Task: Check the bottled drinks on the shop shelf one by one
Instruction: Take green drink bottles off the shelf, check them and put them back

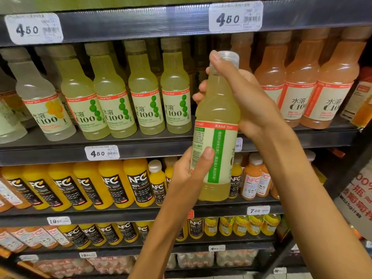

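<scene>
Both hands grip one lime bottle [216, 125]: left hand [186, 172] low, right hand [244, 97] high.

bright even light, soft focus throughout, shelves [141, 143] bowing at edges.

Dark metal shelving [141, 27] with white price tags [102, 152] fills the view.
</scene>
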